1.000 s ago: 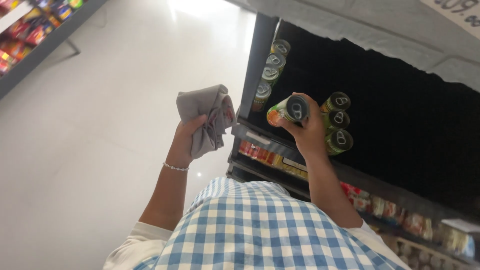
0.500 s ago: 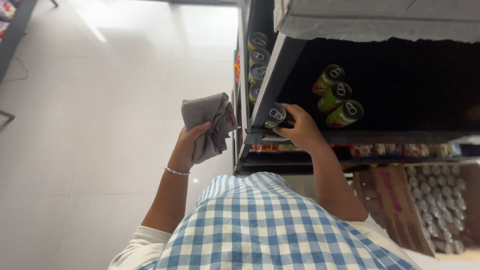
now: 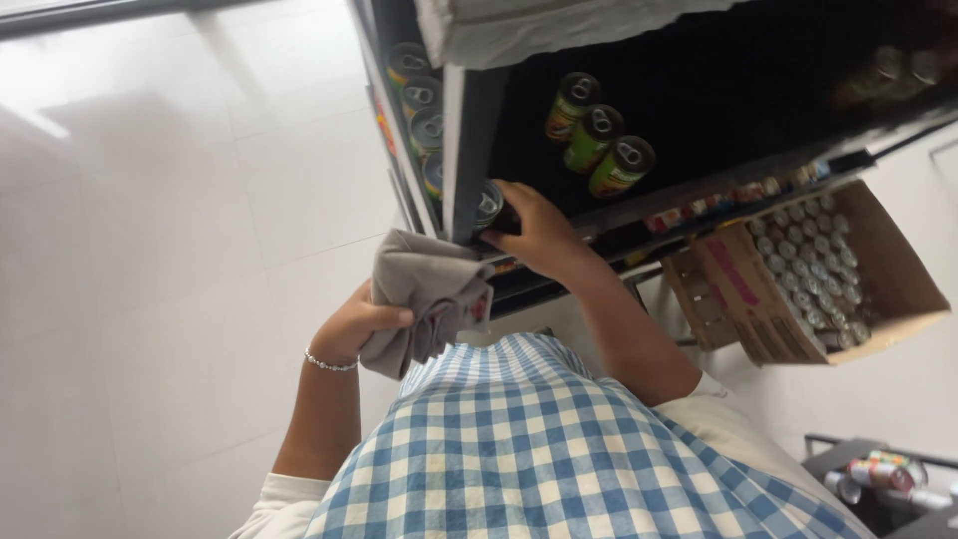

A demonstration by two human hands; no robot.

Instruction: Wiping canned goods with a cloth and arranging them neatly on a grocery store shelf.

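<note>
My left hand (image 3: 361,326) grips a crumpled grey cloth (image 3: 429,289) in front of my blue checked apron, a thin bracelet on the wrist. My right hand (image 3: 534,225) is closed on a drink can (image 3: 488,205) at the front edge of a dark shelf (image 3: 699,110), next to the shelf's upright divider. Three green and yellow cans (image 3: 596,135) stand in a row farther back on the same shelf. Several more cans (image 3: 417,95) line the neighbouring bay to the left.
An open cardboard box (image 3: 903,269) packed with several cans sits on the floor at the right. A dark cart (image 3: 878,474) with a few cans is at the lower right. Pale glossy floor tiles (image 3: 180,220) spread out to the left.
The view swung right, bringing the box of cans into sight. My right hand with the can moved down to the shelf's front edge by the divider. The cloth hand stayed close to my body.
</note>
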